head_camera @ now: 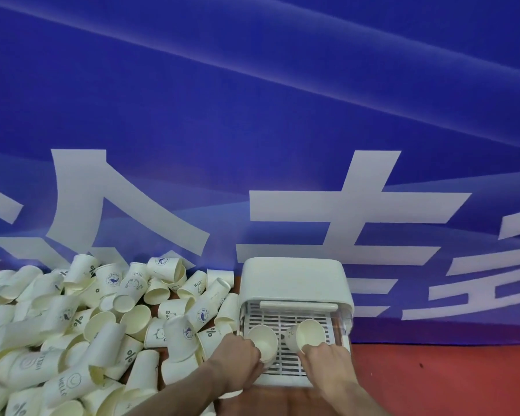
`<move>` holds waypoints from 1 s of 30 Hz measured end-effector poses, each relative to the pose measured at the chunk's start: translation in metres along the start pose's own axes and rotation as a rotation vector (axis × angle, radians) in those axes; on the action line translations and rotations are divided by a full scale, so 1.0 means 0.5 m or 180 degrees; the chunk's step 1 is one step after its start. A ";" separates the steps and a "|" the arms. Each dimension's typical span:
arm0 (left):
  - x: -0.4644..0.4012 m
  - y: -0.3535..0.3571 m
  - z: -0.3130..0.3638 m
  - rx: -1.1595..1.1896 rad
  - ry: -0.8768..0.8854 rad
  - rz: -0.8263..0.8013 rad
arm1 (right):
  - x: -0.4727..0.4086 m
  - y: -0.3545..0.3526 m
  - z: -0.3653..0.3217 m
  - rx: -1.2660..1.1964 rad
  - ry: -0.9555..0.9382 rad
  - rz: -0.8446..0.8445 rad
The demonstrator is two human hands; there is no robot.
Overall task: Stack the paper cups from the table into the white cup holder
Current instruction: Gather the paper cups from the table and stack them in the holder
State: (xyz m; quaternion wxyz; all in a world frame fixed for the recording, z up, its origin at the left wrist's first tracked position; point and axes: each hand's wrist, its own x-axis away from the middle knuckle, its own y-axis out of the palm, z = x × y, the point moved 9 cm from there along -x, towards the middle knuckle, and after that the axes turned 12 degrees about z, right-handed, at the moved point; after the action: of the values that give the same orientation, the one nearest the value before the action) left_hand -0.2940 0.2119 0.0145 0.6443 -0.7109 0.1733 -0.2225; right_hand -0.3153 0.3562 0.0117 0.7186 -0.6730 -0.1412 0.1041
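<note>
Both hands are over the white cup holder (294,283), which sits on the red table (433,382) against the blue banner (252,100). The left hand (237,360) grips one paper cup (263,340) by its near rim; the right hand (324,360) pinches a second cup (305,333) the same way. Both cups have mouths toward the camera, bases pointing in over the slatted tray (282,321). Judgement: rim holds keep the fingers outside the holder so the base can go in first. The holder's hood covers the back of the tray, so any stack inside is hidden. The pile of loose cups (87,325) lies just left of the holder, within reach of the left hand. Most of the task looks undone.
</note>
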 end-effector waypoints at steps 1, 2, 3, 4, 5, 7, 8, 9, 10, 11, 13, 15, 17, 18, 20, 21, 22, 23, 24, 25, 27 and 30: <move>-0.001 0.002 -0.001 0.0052 -0.0029 0.0017 | 0.000 -0.003 0.002 0.0003 -0.0013 0.0024; -0.002 0.002 -0.003 0.0082 -0.0050 0.0012 | 0.001 -0.006 0.003 0.0000 -0.0029 0.0055; -0.001 0.000 -0.005 0.0096 -0.0061 0.0028 | 0.002 -0.013 0.003 -0.0003 -0.0035 0.0095; -0.001 -0.006 -0.007 0.0107 -0.0074 0.0060 | 0.004 -0.021 0.002 -0.0021 -0.0019 0.0125; 0.000 -0.011 -0.009 0.0127 -0.0095 0.0104 | 0.006 -0.028 0.000 -0.0030 -0.0010 0.0143; 0.010 -0.023 -0.015 0.0141 -0.0136 0.0199 | 0.013 -0.041 -0.009 -0.0055 -0.0042 0.0192; 0.016 -0.030 -0.017 0.0134 -0.0158 0.0253 | 0.018 -0.047 -0.015 -0.0064 -0.0064 0.0218; 0.024 -0.039 -0.019 0.0132 -0.0174 0.0306 | 0.021 -0.053 -0.019 -0.0072 -0.0072 0.0263; 0.030 -0.045 -0.022 0.0133 -0.0194 0.0341 | 0.024 -0.064 -0.025 -0.0128 -0.0089 0.0364; 0.038 -0.052 -0.026 0.0123 -0.0218 0.0375 | 0.029 -0.081 -0.032 -0.0146 -0.0145 0.0538; 0.054 -0.062 -0.039 0.0092 -0.0252 0.0440 | 0.032 -0.092 -0.042 0.0069 -0.0232 0.0597; 0.070 -0.070 -0.057 0.0046 -0.0300 0.0490 | 0.027 -0.092 -0.042 0.0032 -0.0137 0.0651; 0.085 -0.077 -0.078 -0.0005 -0.0390 0.0512 | 0.031 -0.114 -0.049 0.0023 -0.0151 0.0826; 0.092 -0.079 -0.088 -0.0038 -0.0443 0.0500 | 0.036 -0.128 -0.055 0.0026 -0.0183 0.0880; 0.104 -0.078 -0.104 -0.0101 -0.0541 0.0430 | 0.042 -0.143 -0.065 0.0004 -0.0213 0.0889; 0.111 -0.077 -0.110 -0.0137 -0.0575 0.0401 | 0.044 -0.146 -0.070 -0.0010 -0.0230 0.0852; 0.117 -0.076 -0.116 -0.0152 -0.0611 0.0387 | 0.044 -0.147 -0.076 0.0000 -0.0266 0.0826; 0.122 -0.073 -0.121 -0.0155 -0.0642 0.0365 | 0.043 -0.149 -0.082 0.0049 -0.0315 0.0837; 0.126 -0.070 -0.123 -0.0156 -0.0665 0.0352 | 0.042 -0.152 -0.091 0.0135 -0.0392 0.0873; 0.129 -0.066 -0.125 -0.0150 -0.0690 0.0331 | 0.040 -0.153 -0.100 0.0205 -0.0492 0.0897; 0.132 -0.060 -0.127 -0.0147 -0.0706 0.0292 | 0.033 -0.152 -0.121 0.0261 -0.0673 0.0845; 0.135 -0.057 -0.130 -0.0089 -0.0708 0.0307 | 0.026 -0.146 -0.147 0.0413 -0.0863 0.0769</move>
State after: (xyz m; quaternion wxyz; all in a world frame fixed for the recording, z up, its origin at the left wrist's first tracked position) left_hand -0.2735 0.1247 0.0536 0.6595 -0.7310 0.1379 -0.1086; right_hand -0.2810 0.2862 0.0811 0.7172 -0.6171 -0.1478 0.2882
